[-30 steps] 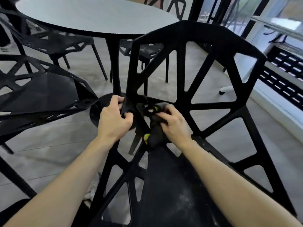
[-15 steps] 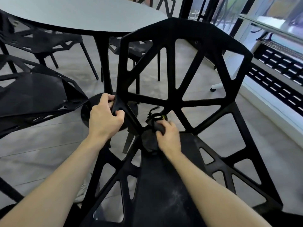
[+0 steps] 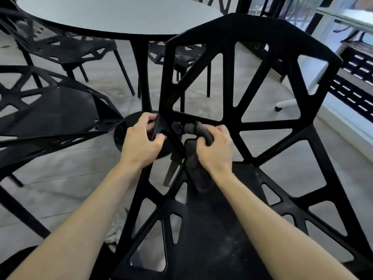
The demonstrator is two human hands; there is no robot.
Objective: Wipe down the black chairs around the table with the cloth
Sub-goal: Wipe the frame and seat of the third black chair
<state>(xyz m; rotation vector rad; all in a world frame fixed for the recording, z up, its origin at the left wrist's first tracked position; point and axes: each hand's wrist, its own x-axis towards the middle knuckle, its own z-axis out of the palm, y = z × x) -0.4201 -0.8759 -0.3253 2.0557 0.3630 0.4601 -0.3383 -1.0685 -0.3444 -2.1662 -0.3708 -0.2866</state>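
Left hand point(image 3: 141, 145) clamps the chair point(image 3: 252, 126) frame steady; beside it, right hand point(image 3: 217, 150) squeezes the cloth point(image 3: 193, 160), apparently scrubbing a strut.

Two bare forearms, uncovered from elbow to wrist, no sleeve in view. Bare left hand point(image 3: 141, 145) and bare right hand point(image 3: 217, 150) without gloves, rings, watch or bracelet. Short, unpainted fingernails. Below the forearms, part of a pale, worn shoe point(image 3: 116, 227).

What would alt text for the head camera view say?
A person's right hand presses a dark cloth against a black lattice chair while the left hand grips its frame. A round grey table stands behind.
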